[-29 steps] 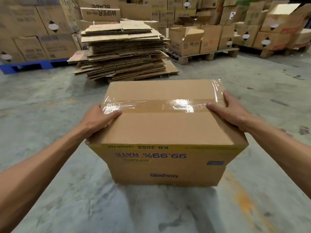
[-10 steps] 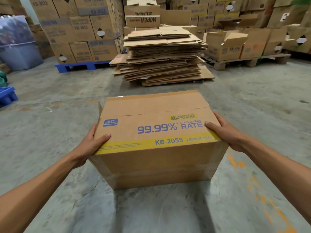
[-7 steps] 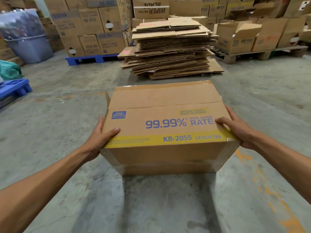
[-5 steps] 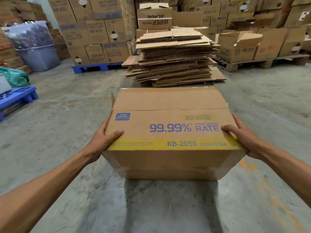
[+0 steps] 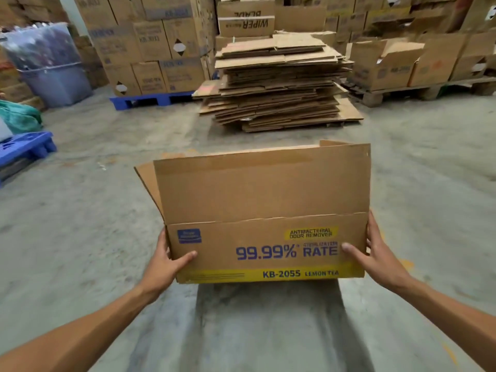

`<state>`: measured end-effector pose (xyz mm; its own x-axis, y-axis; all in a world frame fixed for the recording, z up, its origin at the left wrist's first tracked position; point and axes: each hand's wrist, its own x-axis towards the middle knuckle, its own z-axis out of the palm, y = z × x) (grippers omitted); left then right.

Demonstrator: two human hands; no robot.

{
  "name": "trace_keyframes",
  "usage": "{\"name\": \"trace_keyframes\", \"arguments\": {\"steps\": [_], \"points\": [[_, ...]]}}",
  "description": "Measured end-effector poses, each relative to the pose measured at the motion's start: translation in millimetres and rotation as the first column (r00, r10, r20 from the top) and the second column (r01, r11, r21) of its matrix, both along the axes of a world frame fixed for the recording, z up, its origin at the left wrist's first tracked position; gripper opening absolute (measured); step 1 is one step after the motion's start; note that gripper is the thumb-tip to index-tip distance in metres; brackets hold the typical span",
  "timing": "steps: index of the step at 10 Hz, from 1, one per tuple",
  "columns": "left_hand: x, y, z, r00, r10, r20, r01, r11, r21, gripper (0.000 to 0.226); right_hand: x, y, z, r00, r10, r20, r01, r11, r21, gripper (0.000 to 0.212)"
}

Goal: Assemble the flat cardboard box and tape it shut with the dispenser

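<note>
- 1 box (image 5: 264, 210) is held off the concrete floor (image 5: 80, 237) between 2 bare hands, in the middle of the view, its printed side facing the camera.
- The left hand (image 5: 163, 264) clasps the box's left edge, thumb lying across the printed face and fingers wrapped behind the corner.
- The right hand (image 5: 375, 256) clasps the right edge the same way, thumb on the face near the word "RATE".
- The top flaps stand up and open: 1 tall flap rises toward the camera, and parts of 2 more show at the left edge and far right corner.
- The print reads "99.99% RATE", "KB-2055" and "LEMON TEA" above a yellow band along the bottom.
- Well beyond the box, 1 stack (image 5: 276, 84) of flattened cartons sits on the floor.
- 2 blue pallets show at the left: 1 (image 5: 150, 99) under stacked cartons, 1 (image 5: 24, 149) at the frame edge.
- 1 wooden pallet (image 5: 418, 89) at the right carries open cartons.
</note>
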<state>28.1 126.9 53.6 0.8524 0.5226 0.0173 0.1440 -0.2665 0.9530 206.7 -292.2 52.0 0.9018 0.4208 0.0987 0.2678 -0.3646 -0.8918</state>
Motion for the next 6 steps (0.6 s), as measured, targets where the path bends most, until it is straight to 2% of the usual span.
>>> {"name": "trace_keyframes", "arguments": {"steps": [1,2,3,4,5,6], "points": [[13,-2,-9,0.995,0.084,-0.046,-0.084,0.996,0.012,0.075,4,6,-9,0.998,-0.049,-0.026,0.048,0.998,-0.043,0.084],[31,-4,-19,0.969,0.237,-0.067,-0.235,0.971,0.045,0.062,10,14,-19,0.99,-0.124,-0.064,0.115,0.986,-0.12,0.07],[49,1,-29,0.939,0.309,-0.149,-0.309,0.951,0.027,0.056,22,22,-31,0.974,-0.181,-0.138,0.164,0.978,-0.131,0.053],[61,7,-42,0.922,0.311,-0.231,-0.318,0.948,0.003,0.058,30,32,-35,0.937,-0.277,-0.214,0.234,0.95,-0.206,0.051],[67,12,-41,0.899,0.346,-0.27,-0.346,0.937,0.049,0.059,34,41,-31,0.926,-0.32,-0.201,0.268,0.931,-0.249,0.055],[72,5,-50,0.822,0.397,-0.408,-0.4,0.913,0.084,0.069,28,53,-33,0.876,-0.376,-0.303,0.269,0.901,-0.34,0.062]]}}
